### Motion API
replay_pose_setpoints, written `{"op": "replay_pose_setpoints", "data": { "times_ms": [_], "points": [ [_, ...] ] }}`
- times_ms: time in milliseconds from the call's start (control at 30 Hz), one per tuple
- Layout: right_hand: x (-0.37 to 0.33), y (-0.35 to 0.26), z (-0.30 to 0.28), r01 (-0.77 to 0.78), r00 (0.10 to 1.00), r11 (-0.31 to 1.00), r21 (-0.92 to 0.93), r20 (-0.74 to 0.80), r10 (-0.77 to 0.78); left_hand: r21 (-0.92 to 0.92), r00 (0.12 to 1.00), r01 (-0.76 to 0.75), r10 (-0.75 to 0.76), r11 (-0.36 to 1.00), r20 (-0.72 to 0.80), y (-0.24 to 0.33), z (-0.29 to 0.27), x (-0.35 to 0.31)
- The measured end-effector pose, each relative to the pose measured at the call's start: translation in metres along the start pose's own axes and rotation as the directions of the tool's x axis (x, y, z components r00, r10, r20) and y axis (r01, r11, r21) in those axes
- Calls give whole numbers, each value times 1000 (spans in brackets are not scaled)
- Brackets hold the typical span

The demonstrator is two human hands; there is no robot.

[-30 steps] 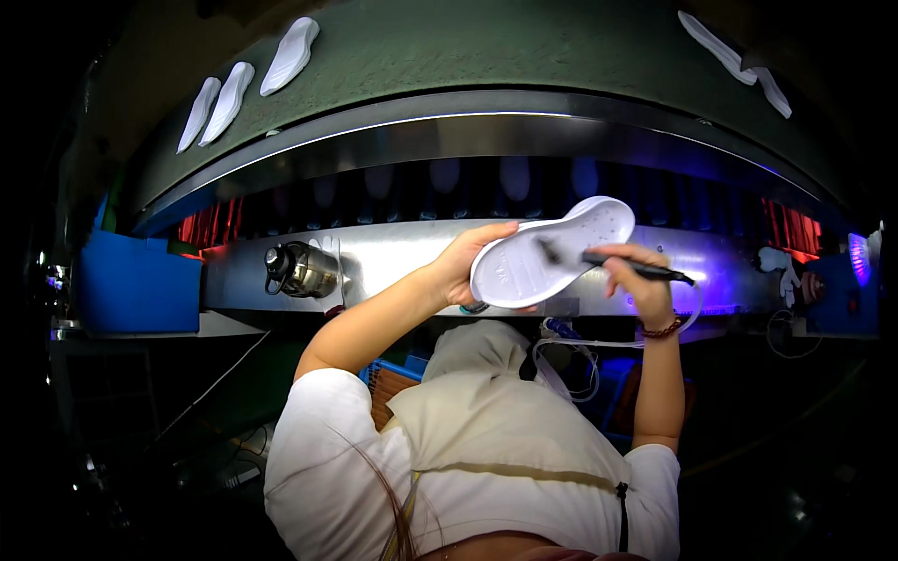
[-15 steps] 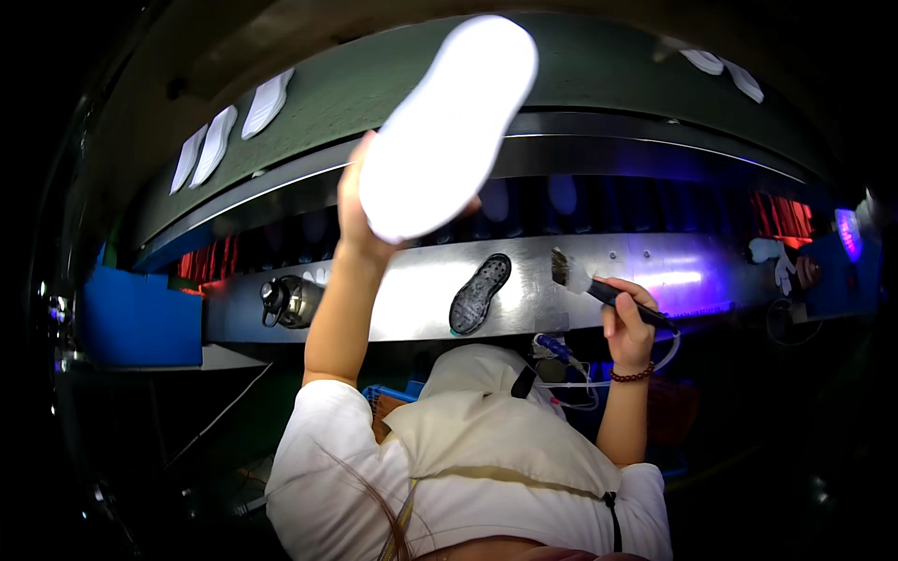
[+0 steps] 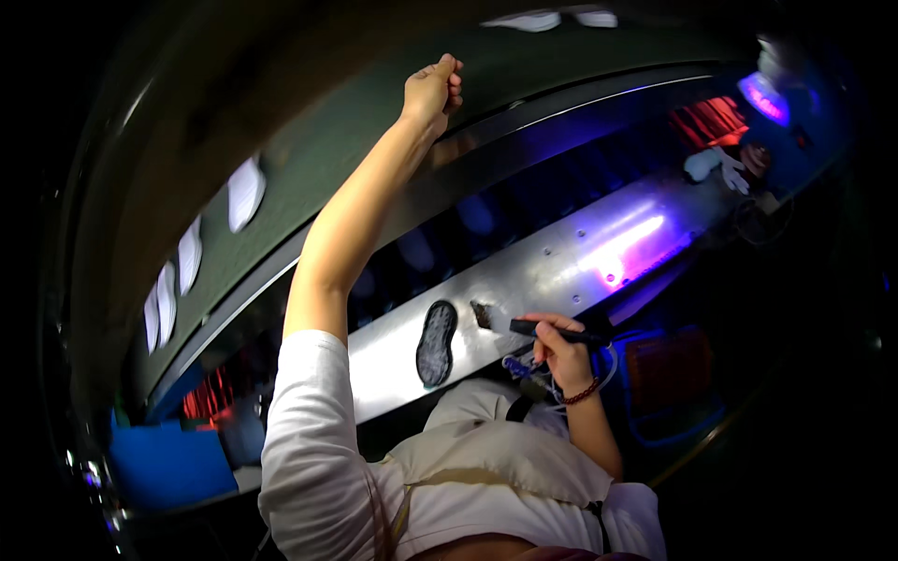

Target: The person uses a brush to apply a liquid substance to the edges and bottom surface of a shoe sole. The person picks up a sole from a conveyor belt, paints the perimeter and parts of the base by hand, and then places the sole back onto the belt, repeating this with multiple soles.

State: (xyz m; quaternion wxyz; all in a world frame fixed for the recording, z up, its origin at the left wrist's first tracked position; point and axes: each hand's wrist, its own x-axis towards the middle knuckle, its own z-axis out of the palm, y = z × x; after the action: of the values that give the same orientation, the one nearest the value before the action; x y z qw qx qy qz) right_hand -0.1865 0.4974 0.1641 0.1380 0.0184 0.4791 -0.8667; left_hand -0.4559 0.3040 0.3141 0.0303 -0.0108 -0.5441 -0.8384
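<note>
My left hand (image 3: 433,91) is stretched out over the dark green belt (image 3: 365,140), its fingers curled in and nothing visible in them. Low over the metal ledge, my right hand (image 3: 564,360) grips a brush (image 3: 582,338) by its black handle, bristles to the left. A pale tube (image 3: 613,363) curves beside the handle end. To the left of the bristles, a black shoe sole (image 3: 436,343) lies on the metal ledge (image 3: 388,369), its inner side glossy. Several white shoe soles (image 3: 246,194) rest on the belt at the left.
More white pieces (image 3: 533,21) lie at the belt's far edge. A purple-lit lamp (image 3: 764,98) glows at the far right near pale gloves (image 3: 725,168). Red strip curtains (image 3: 708,129) hang beside it. A blue box (image 3: 173,465) stands at lower left, and a dark slot runs behind the ledge.
The white sole has left my left hand, which has reached farther over the belt and closed. The view has turned right. My right hand still holds the brush.
</note>
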Motion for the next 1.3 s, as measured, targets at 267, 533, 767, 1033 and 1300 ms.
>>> {"op": "replay_pose_setpoints", "data": {
  "times_ms": [267,533,767,1033,1300],
  "points": [
    [-6,-7,-42,86,973,996,-32,-212,-91,793,905,-362,388,490,174,-93,92,177],
    [-18,6,-58,52,954,998,44,-298,-37,828,745,-542,375,-143,552,-116,97,256],
    [-6,-13,-37,84,958,994,-77,-267,-102,903,895,-405,143,-141,423,-41,56,176],
    [12,-15,-27,91,990,981,-173,-92,-108,849,844,-504,116,-160,523,40,-55,-44],
    [29,-2,-5,46,999,997,-68,-2,-47,349,547,-533,629,771,-552,8,-164,-242]
  ]
}}
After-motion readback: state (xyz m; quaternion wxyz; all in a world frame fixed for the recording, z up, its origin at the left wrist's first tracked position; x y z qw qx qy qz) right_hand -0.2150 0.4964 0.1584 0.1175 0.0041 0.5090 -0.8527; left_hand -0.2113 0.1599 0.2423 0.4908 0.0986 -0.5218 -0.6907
